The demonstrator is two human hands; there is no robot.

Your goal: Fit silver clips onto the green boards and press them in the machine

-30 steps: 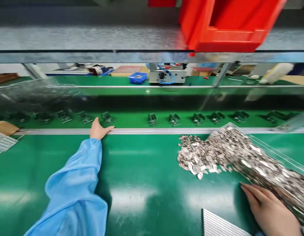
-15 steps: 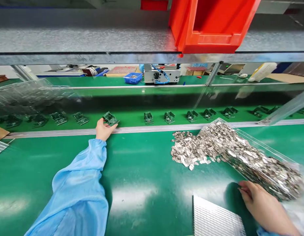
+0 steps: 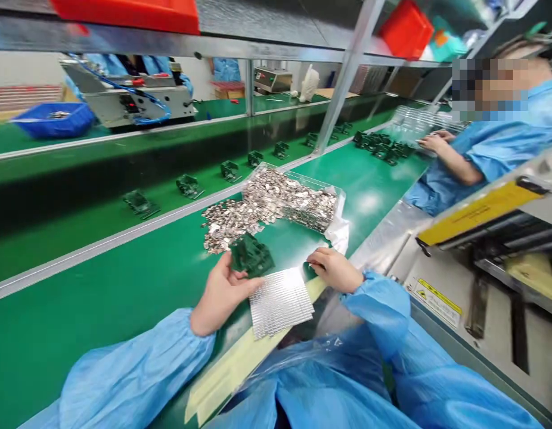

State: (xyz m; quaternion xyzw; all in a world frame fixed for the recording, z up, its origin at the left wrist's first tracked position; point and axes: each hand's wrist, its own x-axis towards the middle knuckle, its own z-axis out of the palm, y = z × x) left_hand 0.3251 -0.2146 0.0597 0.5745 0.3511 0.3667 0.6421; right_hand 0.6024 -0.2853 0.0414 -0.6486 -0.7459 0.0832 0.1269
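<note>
Between the thumb and fingers of my left hand (image 3: 225, 292) is a green circuit board (image 3: 251, 255), blurred by motion, held above the near edge of the metal-piece pile (image 3: 226, 223). A silvery ribbed sheet stack (image 3: 280, 304) lies just below the board. To its right, my right hand (image 3: 334, 269) is closed in a pinch; what its fingertips hold, if anything, is too small to make out. Behind it, a clear tray (image 3: 298, 193) lies tipped, full of small metal pieces that spill out to the left.
More circuit boards (image 3: 186, 186) stand in a row on the green strip behind the metal rail (image 3: 101, 241). A person in blue (image 3: 517, 137) works at the right near piled boards. A machine with a yellow bar (image 3: 486, 214) stands at the near right.
The view has swung right. My left hand has brought the circuit board from the rear strip to beside the ribbed sheets. My right hand is still pinched near the tray.
</note>
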